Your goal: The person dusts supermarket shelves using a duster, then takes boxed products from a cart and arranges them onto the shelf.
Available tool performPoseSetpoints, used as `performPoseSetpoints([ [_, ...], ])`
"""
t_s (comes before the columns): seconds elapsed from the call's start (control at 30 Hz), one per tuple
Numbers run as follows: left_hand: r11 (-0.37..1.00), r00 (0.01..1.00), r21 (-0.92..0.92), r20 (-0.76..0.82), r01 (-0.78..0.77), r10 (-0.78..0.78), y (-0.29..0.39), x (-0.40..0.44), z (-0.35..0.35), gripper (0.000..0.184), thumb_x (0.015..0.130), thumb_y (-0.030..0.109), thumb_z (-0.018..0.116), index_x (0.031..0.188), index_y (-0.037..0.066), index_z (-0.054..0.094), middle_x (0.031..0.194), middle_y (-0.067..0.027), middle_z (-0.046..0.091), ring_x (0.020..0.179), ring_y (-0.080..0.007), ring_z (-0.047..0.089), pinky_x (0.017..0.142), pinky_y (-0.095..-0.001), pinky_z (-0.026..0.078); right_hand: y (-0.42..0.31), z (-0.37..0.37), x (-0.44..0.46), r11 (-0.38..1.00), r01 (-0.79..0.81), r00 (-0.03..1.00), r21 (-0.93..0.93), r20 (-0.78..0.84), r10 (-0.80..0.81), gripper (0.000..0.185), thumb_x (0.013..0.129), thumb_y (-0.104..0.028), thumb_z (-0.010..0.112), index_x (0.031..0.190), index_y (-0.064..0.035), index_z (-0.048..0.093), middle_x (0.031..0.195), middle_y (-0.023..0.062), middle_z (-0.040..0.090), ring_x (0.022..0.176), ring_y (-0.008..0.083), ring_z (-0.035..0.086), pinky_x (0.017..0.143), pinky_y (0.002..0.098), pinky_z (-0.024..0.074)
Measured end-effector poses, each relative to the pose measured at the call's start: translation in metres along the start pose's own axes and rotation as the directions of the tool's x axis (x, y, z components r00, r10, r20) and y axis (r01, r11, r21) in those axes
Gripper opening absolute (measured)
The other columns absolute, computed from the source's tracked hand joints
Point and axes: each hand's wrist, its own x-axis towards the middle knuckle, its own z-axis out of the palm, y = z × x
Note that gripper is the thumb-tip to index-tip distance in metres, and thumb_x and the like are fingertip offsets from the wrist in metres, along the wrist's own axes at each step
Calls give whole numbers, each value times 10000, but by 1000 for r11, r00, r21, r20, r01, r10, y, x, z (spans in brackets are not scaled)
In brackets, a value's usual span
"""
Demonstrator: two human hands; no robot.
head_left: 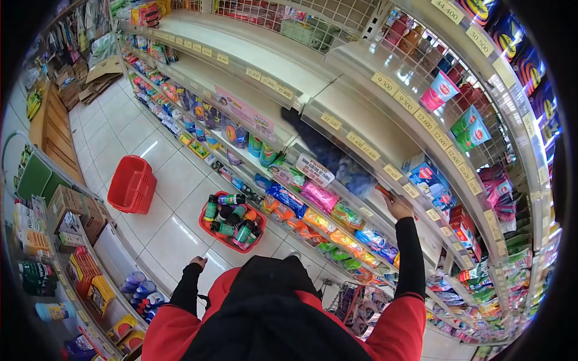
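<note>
My right hand (400,207) is closed around the reddish handle of a duster, reaching into a shelf on the right. The dark, fluffy head of the duster (325,147) is smeared by motion over a bare stretch of that shelf (343,99). Price labels (331,121) line the shelf edge beside it. My left hand (198,261) hangs low at my side above the tiled floor, apart from any goods; its fingers are too small and foreshortened to read. Nearest to it is a red basket (261,233) filled with several dark and green bottles (226,215).
A second red basket (131,183) stands on the floor tiles. Packets (319,194) fill the lower shelves below the duster. Blue boxes (428,177) stand right of my hand. Another shelf with cartons (78,207) borders the aisle at left. A wire cart (349,301) is behind my right side.
</note>
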Motion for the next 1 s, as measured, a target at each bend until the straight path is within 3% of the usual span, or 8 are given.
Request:
performPoseSetpoints([
  [0.07,1000,1000,-3,-8,14,-14,-11,-1,-2,460,736,430,500,927,20,580,919,-195,571,897,-313,533,799,-376,403,-1,31,19,994,99,899,-51,-423,-111,444,767,-474,451,1002,-113,557,1011,122,550,897,288,532,776,382,412],
  [0.2,999,999,-33,-32,38,-40,-28,-12,16,448,748,424,491,861,2,586,819,-161,581,770,-269,546,704,-353,425,-32,17,48,988,152,864,-20,-483,-143,379,792,-422,443,964,-103,554,875,133,577,821,311,541,705,399,422],
  [0.3,999,997,34,-69,22,-20,-68,4,40,443,766,415,485,798,-17,579,647,-93,594,523,-175,567,529,-309,467,-66,-11,49,976,211,971,49,-126,-204,380,789,-428,443,923,-90,554,830,139,575,801,316,538,682,401,424],
  [0.33,998,998,42,-50,44,-42,-78,6,45,447,767,418,482,791,-18,580,646,-91,594,518,-173,567,528,-311,467,-83,-32,51,996,82,976,32,198,-87,353,796,-410,441,1050,-175,511,1066,119,508,954,312,495,766,409,402],
  [0.57,997,995,-50,-83,59,-63,-88,-11,44,436,765,419,482,777,-5,581,652,-87,599,508,-168,572,517,-307,467,-103,6,94,954,150,895,258,-446,-20,442,778,-470,431,1041,-129,530,1050,151,513,927,324,503,762,419,403],
  [0.67,998,995,-28,-79,54,-56,-86,-13,44,426,761,411,490,792,-4,578,656,-90,600,516,-169,573,516,-302,466,-114,-2,89,984,176,923,30,-352,-154,377,796,-411,421,1054,-153,515,1019,156,524,942,325,495,782,423,392],
  [0.77,998,997,0,-28,70,-70,-80,-13,44,419,758,404,495,816,-4,574,663,-93,601,523,-171,573,515,-296,465,-127,-39,75,983,137,979,119,135,-153,355,792,-384,433,1055,-159,514,1005,144,531,932,323,498,781,426,393],
  [1.0,992,996,-128,-85,18,-29,-58,-15,33,464,724,449,477,798,12,615,790,-178,599,798,-314,563,725,-383,425,-89,18,82,989,147,846,-19,-516,-135,336,790,-379,440,1049,-177,512,1010,132,532,909,318,508,774,431,396],
])
